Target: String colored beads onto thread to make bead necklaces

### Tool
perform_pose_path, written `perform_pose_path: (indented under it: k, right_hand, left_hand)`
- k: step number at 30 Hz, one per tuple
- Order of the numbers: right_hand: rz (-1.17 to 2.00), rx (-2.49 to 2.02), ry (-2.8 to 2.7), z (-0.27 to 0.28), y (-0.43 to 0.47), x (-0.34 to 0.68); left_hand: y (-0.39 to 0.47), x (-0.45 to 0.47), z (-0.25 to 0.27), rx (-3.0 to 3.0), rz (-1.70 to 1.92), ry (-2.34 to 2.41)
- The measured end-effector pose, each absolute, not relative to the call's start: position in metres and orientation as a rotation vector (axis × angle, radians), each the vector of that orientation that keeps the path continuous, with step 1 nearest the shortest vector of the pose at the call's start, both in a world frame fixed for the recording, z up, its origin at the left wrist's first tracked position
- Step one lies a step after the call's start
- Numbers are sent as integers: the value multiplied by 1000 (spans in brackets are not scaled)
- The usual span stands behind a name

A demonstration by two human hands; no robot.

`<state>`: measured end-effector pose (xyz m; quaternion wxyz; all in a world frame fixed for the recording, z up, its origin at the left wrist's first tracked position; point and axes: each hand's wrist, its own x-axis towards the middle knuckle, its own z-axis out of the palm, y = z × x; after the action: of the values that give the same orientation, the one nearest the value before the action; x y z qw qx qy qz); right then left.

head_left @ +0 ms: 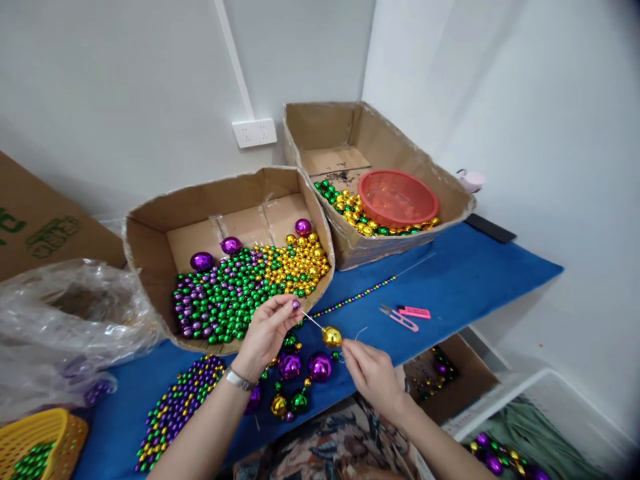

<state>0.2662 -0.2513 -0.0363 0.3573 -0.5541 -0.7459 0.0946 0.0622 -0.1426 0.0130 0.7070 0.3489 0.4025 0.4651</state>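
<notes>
My left hand (267, 330) pinches a small purple bead (296, 305) at the tip of a thin needle (313, 320). A large gold bead (332, 336) sits on the needle, up against the fingertips of my right hand (373, 373), which is closed on the needle's other end. Thin thread loops out beside those fingers. Below my hands, a string of purple, green and gold balls, with a big purple ball (320, 367) among them, rests on the blue cloth (480, 267).
A cardboard box (150, 230) of loose beads stands behind my hands. Another box (450, 180) holds beads and a red basin (399, 197). Thread snips (399, 319), a pink cutter (414, 312) and a thin bead strand (357, 298) lie rightward. A yellow basket (65, 433) stands lower left.
</notes>
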Motion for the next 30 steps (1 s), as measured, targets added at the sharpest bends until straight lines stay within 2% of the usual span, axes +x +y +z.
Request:
perform_pose_path:
  k: [11,19,30]
  right_hand:
    - [-4,-1524,-2020,-38,-249,280]
    - [166,-1654,-1941,-56,-249,286]
    - [234,-1868,-2043,-84,-254,303]
  left_hand:
    - [-156,78,16,1024,1075,947]
    - [-165,100,-7,977,958,921]
    - [-156,106,-31,1531,754,993]
